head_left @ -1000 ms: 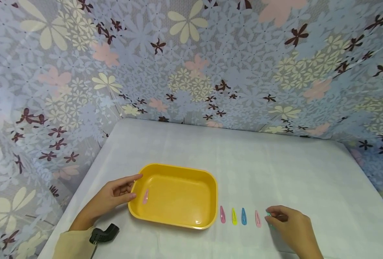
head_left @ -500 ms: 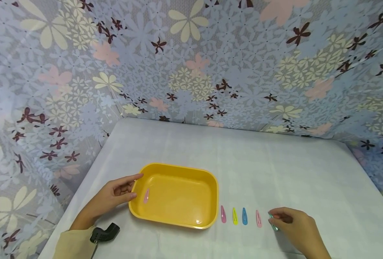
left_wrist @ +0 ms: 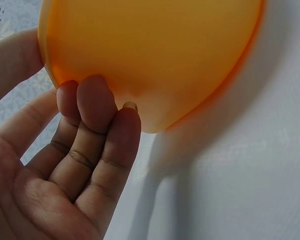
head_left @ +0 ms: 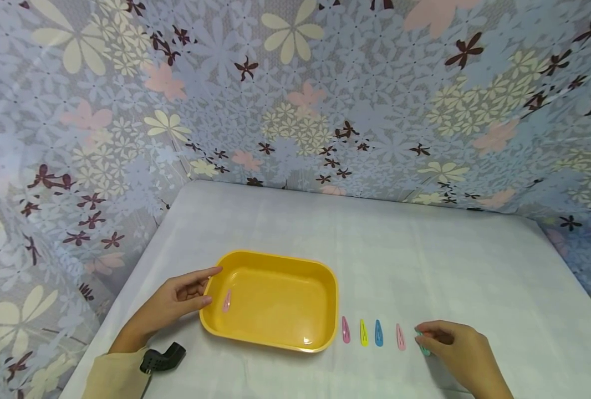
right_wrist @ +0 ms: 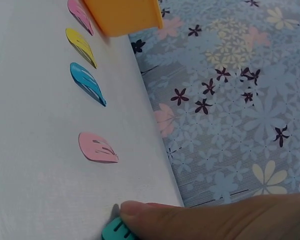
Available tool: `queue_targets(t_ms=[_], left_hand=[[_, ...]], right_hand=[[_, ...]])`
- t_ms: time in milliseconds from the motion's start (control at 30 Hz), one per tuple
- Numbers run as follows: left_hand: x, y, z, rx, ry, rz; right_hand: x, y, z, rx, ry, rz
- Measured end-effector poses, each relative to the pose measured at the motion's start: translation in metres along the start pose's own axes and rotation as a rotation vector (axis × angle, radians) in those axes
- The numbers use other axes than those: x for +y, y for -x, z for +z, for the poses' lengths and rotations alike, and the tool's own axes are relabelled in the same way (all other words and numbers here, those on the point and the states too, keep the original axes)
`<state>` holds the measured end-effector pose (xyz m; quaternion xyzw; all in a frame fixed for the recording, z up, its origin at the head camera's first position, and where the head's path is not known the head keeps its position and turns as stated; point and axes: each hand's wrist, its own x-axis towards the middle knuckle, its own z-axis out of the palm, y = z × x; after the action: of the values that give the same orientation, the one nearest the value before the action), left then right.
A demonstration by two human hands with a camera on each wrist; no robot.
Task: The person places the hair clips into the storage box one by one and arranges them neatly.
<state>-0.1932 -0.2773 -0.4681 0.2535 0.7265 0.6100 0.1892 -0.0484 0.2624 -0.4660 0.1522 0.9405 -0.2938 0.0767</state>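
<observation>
A yellow tray (head_left: pixel 270 302) sits left of centre, with a pink hair clip (head_left: pixel 227 301) lying inside near its left end. My left hand (head_left: pixel 178 296) grips the tray's left rim; in the left wrist view several curled fingertips (left_wrist: pixel 95 102) touch the outer wall. My right hand (head_left: pixel 457 349) pinches a teal hair clip (head_left: pixel 424 347) between thumb and index finger, low at the cloth. Partly hidden by the thumb, the teal clip (right_wrist: pixel 118 230) shows at the bottom of the right wrist view. Beside it lies a light pink clip (head_left: pixel 401 337).
Between the tray and the light pink clip lie a blue clip (head_left: pixel 378 333), a yellow clip (head_left: pixel 363 332) and a darker pink clip (head_left: pixel 346 330) in a row. White cloth (head_left: pixel 425 260) covers the table. Floral fabric (head_left: pixel 295 111) rises behind. A black device (head_left: pixel 163 358) sits at my left wrist.
My right hand has shifted slightly to the right with the teal hair clip between its fingers, and more of the clip shows. The left hand keeps its place on the tray.
</observation>
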Motion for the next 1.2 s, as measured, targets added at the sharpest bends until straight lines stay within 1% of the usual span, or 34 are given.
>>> queue_targets(t_ms=[167, 333, 500, 700, 900, 1200], left_hand=[[0.0008, -0.0004, -0.0003, -0.004, -0.008, 0.008], [0.0001, -0.0002, -0.0012, -0.007, -0.003, 0.022], [0.0001, 0.0001, -0.0012, -0.002, -0.007, 0.014], [0.0011, 0.0, -0.0009, 0.005, -0.01, 0.004], [0.0015, -0.0011, -0.0006, 0.004, -0.019, 0.01], [0.0011, -0.0007, 0.0005, -0.005, -0.009, 0.017]], right_hand=[[-0.0005, -0.0001, -0.0013, -0.02, -0.009, 0.019], [-0.0002, 0.0001, -0.002, -0.023, -0.018, 0.017], [-0.0006, 0.0003, -0.0032, -0.038, -0.031, 0.012], [-0.0017, -0.0009, -0.0029, -0.046, -0.047, 0.034], [-0.0007, -0.0009, -0.0027, -0.073, -0.078, 0.058], [0.0017, -0.0007, -0.0026, -0.079, -0.087, 0.072]])
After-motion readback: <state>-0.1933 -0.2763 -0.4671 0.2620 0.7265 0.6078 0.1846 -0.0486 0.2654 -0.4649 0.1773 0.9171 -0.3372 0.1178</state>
